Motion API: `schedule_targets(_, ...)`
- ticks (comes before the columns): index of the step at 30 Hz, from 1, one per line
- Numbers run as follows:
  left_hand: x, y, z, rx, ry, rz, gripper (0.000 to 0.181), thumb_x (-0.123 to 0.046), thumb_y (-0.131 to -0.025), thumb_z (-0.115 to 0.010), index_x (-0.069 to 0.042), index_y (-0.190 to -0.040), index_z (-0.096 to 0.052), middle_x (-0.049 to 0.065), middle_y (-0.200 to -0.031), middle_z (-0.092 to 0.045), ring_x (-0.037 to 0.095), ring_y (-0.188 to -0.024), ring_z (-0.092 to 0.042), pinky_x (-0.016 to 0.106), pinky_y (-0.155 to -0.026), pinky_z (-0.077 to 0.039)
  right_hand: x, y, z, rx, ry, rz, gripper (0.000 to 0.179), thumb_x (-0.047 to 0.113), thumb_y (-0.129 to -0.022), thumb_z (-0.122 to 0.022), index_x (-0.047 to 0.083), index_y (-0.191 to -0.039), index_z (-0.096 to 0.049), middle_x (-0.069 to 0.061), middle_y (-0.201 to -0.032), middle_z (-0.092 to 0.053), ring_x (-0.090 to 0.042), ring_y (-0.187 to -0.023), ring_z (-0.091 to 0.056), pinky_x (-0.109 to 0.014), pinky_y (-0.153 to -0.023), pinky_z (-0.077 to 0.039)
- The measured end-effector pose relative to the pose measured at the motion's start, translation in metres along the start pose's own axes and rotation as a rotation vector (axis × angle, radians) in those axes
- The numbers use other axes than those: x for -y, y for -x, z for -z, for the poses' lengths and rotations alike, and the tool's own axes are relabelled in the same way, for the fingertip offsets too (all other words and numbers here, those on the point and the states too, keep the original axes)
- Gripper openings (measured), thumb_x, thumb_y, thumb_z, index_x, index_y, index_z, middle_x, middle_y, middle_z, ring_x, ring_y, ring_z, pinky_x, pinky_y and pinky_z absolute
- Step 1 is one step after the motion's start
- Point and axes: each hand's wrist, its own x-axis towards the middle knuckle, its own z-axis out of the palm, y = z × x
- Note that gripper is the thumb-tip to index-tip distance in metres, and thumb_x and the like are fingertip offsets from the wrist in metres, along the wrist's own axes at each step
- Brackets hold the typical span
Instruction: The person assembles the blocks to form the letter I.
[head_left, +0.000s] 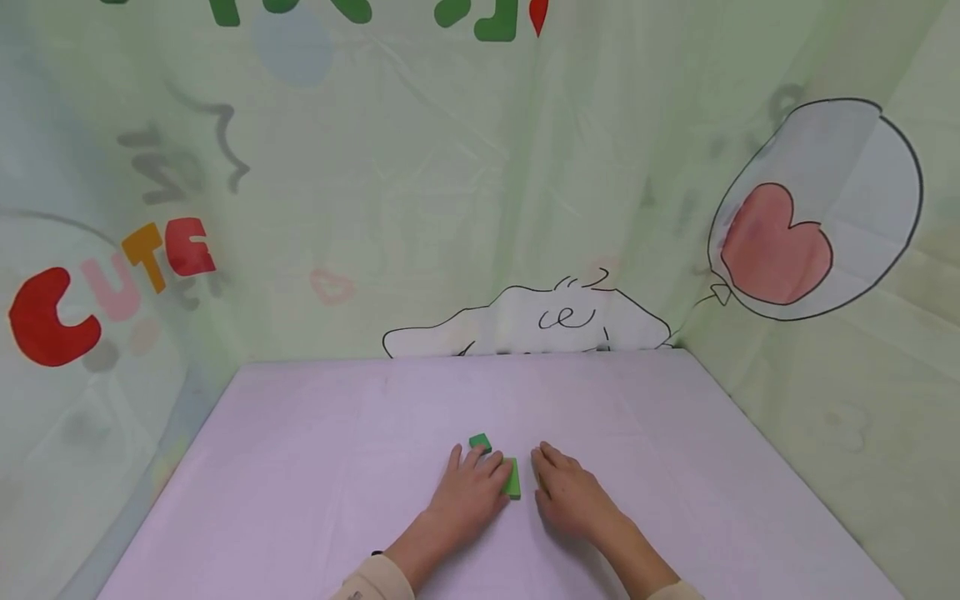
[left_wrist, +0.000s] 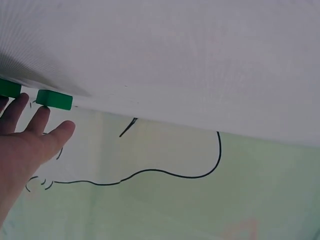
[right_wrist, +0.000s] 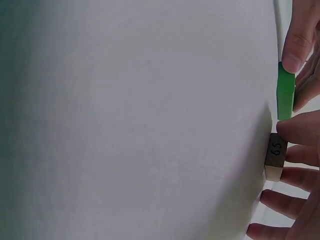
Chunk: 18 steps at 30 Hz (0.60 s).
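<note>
In the head view my left hand [head_left: 467, 493] rests low over the table, its thumb and fingers about a flat light-green block [head_left: 512, 479]. A smaller dark-green block [head_left: 480, 442] lies just beyond its fingertips; in the left wrist view a green block [left_wrist: 55, 99] touches a finger of the left hand [left_wrist: 25, 147]. Across a narrow gap is my right hand [head_left: 576, 497]. From the right wrist view, the right hand [right_wrist: 302, 175] holds a small block [right_wrist: 275, 150], dark on one part, pale on the other, marked with what looks like 65, between thumb and fingers.
The table [head_left: 337, 433] has a smooth pale lilac cover. Behind it and at both sides hangs a pale green printed curtain [head_left: 450, 183], with a balloon drawing [head_left: 847, 208] at the right and coloured letters at the left.
</note>
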Motion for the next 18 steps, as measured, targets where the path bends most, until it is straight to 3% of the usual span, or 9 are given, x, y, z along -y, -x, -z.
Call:
schedule_targets(12, -0.0028, -0.0001, 0.0005, 0.002, -0.008, -0.019, 0.048, -0.044, -0.099, -0.066, -0.02, -0.14, -0.058, -0.002, -0.145, -0.059, 0.026, -0.142, -0.051, 0.058, -0.112, -0.043, -0.0015, 0.0001, -0.0031, 0.014, -0.016, -0.002, 0.053, 0.014, -0.097, -0.067, -0.004, -0.145, -0.055, -0.025, -0.154, -0.05, -0.046, -0.138, -0.052, -0.062, -0.108, -0.045)
schedule_targets(18, -0.0031, -0.0005, 0.0032, -0.015, -0.004, -0.02, 0.047, -0.044, -0.098, -0.068, -0.02, -0.137, -0.059, -0.002, -0.142, -0.061, 0.025, -0.141, -0.051, 0.058, -0.113, -0.042, -0.0017, 0.0011, -0.003, -0.018, 0.008, 0.015, 0.054, 0.013, -0.095, -0.069, -0.005, -0.144, -0.056, -0.025, -0.153, -0.051, -0.045, -0.137, -0.053, -0.061, -0.107, -0.047)
